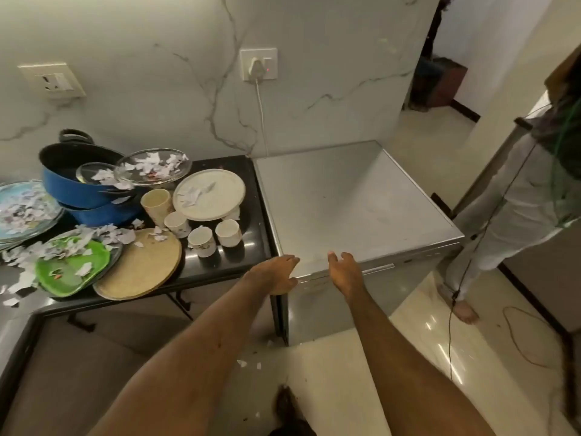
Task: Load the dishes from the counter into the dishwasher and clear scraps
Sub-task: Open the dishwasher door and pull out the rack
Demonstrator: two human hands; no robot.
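A silver dishwasher [352, 202] stands closed to the right of a black counter [251, 247]. My left hand [276, 273] rests on its front top left corner, fingers spread. My right hand [344, 272] sits at the top front edge beside it, fingers apart, holding nothing. On the counter lie blue pots [78, 187], glass plates [154, 166] with paper scraps, a white plate [210, 193], a beige tumbler [157, 204], three small white cups [201, 240], a tan round plate [141, 265] and a green plate [69, 272].
A second person in white trousers [503, 221] stands at the right, barefoot, close to the dishwasher. A thin cable [452, 325] hangs to the floor there. Paper scraps [248, 364] lie on the floor by the dishwasher's foot. A plug and cord [257, 70] are on the wall.
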